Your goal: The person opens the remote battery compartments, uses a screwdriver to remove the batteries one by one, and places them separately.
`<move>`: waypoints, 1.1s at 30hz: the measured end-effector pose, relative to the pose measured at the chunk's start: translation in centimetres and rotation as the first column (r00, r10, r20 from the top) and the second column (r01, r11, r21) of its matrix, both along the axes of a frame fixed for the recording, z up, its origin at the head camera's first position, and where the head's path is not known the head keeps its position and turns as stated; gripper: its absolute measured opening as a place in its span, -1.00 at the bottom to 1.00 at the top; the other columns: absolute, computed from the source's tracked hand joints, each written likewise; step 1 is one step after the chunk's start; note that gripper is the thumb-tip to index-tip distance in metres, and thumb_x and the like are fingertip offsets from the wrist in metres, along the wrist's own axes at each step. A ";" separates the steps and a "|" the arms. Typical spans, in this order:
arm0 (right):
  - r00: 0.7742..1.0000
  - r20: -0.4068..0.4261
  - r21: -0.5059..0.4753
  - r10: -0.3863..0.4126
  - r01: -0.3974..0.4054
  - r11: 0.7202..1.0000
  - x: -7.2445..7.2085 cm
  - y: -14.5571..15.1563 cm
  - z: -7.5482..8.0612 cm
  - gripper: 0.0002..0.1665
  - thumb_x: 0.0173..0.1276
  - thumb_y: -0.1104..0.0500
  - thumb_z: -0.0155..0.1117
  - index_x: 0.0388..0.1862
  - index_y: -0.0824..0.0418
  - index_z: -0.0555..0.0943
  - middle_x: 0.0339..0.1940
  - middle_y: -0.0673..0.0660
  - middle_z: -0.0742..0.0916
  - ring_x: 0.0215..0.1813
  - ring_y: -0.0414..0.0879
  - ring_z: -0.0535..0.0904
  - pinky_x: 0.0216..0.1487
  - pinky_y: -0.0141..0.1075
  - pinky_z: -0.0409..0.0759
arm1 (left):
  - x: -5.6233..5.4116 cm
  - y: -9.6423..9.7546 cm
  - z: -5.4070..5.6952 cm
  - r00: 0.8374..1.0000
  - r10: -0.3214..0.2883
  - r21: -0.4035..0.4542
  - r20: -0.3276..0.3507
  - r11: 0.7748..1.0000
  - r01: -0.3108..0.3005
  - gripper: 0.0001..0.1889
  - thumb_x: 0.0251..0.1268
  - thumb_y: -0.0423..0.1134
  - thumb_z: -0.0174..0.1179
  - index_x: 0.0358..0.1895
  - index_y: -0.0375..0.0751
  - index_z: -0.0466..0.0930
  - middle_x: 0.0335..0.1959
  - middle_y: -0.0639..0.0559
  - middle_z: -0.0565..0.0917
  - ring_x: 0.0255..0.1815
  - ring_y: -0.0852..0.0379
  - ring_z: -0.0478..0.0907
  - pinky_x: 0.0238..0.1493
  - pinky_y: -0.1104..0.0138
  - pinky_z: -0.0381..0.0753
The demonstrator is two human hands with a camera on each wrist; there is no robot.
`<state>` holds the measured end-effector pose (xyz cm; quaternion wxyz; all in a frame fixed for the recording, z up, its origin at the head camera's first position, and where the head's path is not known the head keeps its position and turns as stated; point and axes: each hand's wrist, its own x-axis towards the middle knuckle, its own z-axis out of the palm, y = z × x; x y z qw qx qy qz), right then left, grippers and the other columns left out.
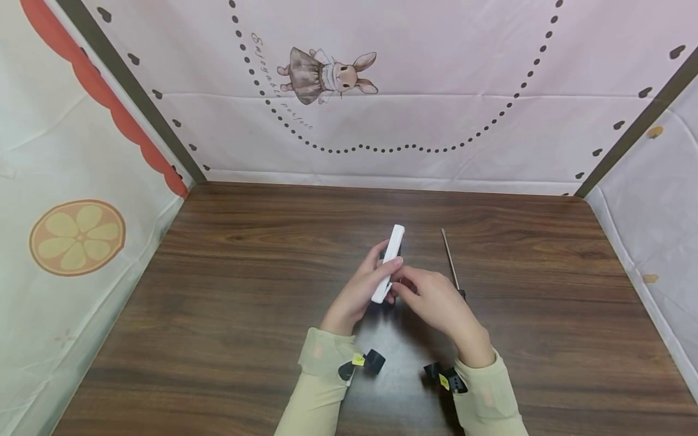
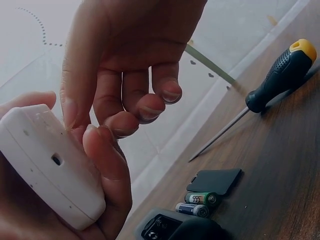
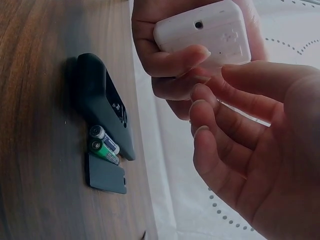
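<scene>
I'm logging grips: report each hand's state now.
Left hand: holding the white device.
Right hand: at the device's edge; whether pinching, can't tell.

Brown wood-grain table (image 1: 218, 363) amid pale walls (image 1: 436, 121), printed rabbit (image 1: 313, 75) at back, printed citrus slice (image 1: 77, 238) at left.

Device (image 1: 393, 247) in left hand (image 1: 357, 293), screwdriver (image 1: 450, 257) right, on table (image 1: 245, 290)

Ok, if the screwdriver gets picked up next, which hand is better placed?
Likely the right hand: in the head view it is nearer the screwdriver, while the left hand, farther off, grips the white device.
</scene>
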<state>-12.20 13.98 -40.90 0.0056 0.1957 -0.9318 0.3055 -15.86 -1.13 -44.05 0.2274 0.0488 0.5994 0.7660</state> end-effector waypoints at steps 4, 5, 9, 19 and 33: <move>1.000 0.014 0.005 -0.006 0.006 1.000 0.0 0.0 -0.1 -0.89 0.26 0.04 0.16 -0.24 -0.03 0.54 -0.55 -0.20 0.54 -0.55 -0.22 0.36 -0.52 -0.37 0.33 | 0.0 0.0 -0.1 1.000 0.005 0.004 0.004 1.000 -0.005 -0.30 0.13 0.00 0.15 0.32 0.07 0.04 -0.22 -0.16 0.43 -0.63 0.11 0.44 -0.66 0.36 0.47; 1.000 0.015 0.007 -0.007 0.007 1.000 0.0 0.0 -0.1 -0.89 0.26 0.04 0.16 -0.24 -0.02 0.54 -0.55 -0.20 0.54 -0.55 -0.22 0.36 -0.52 -0.37 0.33 | 0.0 0.0 -0.1 1.000 0.005 0.003 0.006 1.000 -0.005 -0.30 0.13 0.00 0.15 0.32 0.07 0.04 -0.22 -0.16 0.43 -0.63 0.11 0.44 -0.66 0.36 0.47; 1.000 0.014 0.014 -0.005 0.005 1.000 0.0 0.0 -0.1 -0.89 0.27 0.04 0.15 -0.25 -0.02 0.53 -0.59 -0.19 0.51 -0.56 -0.22 0.35 -0.53 -0.37 0.32 | 0.0 0.1 -0.2 1.000 -0.004 -0.002 0.013 1.000 0.005 -0.31 0.12 0.01 0.16 0.31 0.09 0.05 -0.21 -0.16 0.44 -0.63 0.11 0.45 -0.65 0.36 0.48; 1.000 0.002 0.006 0.014 -0.014 1.000 -0.2 0.2 -0.3 -0.91 0.26 0.04 0.16 -0.25 -0.07 0.54 -0.59 -0.20 0.51 -0.55 -0.23 0.36 -0.50 -0.36 0.33 | -0.1 0.1 -0.3 1.000 0.005 -0.012 0.010 1.000 -0.005 -0.31 0.13 0.00 0.16 0.31 0.08 0.06 -0.23 -0.15 0.45 -0.64 0.12 0.45 -0.65 0.34 0.49; 1.000 0.014 0.038 0.016 -0.016 0.999 -0.3 0.3 -0.3 -0.92 0.25 0.06 0.17 -0.26 -0.05 0.55 -0.59 -0.20 0.51 -0.56 -0.23 0.35 -0.51 -0.37 0.32 | -0.2 0.2 -0.5 1.000 0.013 0.003 0.012 1.000 -0.013 -0.33 0.12 0.00 0.17 0.29 0.07 0.09 -0.18 -0.15 0.45 -0.58 0.11 0.47 -0.66 0.35 0.48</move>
